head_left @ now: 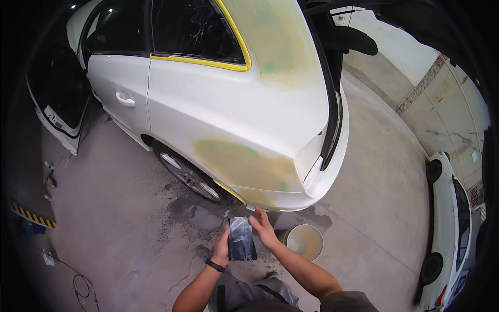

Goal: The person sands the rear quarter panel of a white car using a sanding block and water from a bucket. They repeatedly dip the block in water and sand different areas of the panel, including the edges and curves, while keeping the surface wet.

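Note:
Between my hands is a dark sheet of sandpaper [242, 244], smeared with whitish residue over its upper part. My left hand [222, 246] is closed on its left edge. At its upper right edge, the thumb and fingers of my right hand [264, 229] grip it, with the index finger stretched towards the car. A small whitish piece [250, 208] shows by that fingertip; I cannot tell whether I touch it. Just beyond is the white car's rear side [208, 117], with dull tan and greenish sanded patches [244, 164] above the bumper and on the rear pillar.
A round bucket [305, 242] stands right of my right forearm. Yellow masking tape [208, 63] edges the rear window. The rear wheel [187, 177] sits beside wet concrete. An open car door [57, 99] is at far left, a cable [83, 286] lower left, another white car [448, 234] at right.

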Demonstrator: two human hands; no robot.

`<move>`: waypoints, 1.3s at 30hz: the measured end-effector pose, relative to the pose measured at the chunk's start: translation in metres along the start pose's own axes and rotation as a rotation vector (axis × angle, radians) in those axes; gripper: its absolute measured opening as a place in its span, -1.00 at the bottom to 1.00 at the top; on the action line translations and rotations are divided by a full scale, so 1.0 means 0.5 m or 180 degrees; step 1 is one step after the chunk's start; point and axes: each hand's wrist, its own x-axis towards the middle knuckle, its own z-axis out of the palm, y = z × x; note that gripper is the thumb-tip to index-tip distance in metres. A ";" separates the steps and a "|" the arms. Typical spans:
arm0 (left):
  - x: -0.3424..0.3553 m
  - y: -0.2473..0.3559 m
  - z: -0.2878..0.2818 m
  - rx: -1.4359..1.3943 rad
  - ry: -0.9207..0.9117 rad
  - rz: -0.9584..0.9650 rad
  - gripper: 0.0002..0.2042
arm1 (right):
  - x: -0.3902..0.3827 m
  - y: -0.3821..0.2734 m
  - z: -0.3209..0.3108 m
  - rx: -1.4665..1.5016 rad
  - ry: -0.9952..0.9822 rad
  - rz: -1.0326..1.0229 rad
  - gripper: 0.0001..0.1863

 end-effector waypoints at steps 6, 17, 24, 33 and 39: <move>-0.029 -0.331 0.219 0.4296 -0.0015 0.1513 -0.54 | -0.242 0.098 -0.380 0.3570 -0.0591 0.0934 -0.24; -0.007 -0.505 0.496 0.4855 -0.1764 0.1770 -0.67 | -0.404 0.051 -0.663 0.3140 0.0810 0.0194 -0.41; 0.047 -0.458 0.533 0.5439 -0.4345 0.2548 -0.25 | -0.352 -0.008 -0.651 0.3531 0.0574 -0.0402 -0.34; 0.089 -0.460 0.489 0.3797 -0.2823 0.0690 -0.23 | -0.246 -0.016 -0.528 0.2182 0.1537 -0.0791 -0.26; 0.083 -0.538 0.449 0.3063 -0.2418 0.0009 -0.23 | -0.243 0.056 -0.551 0.0650 0.2098 -0.0662 -0.26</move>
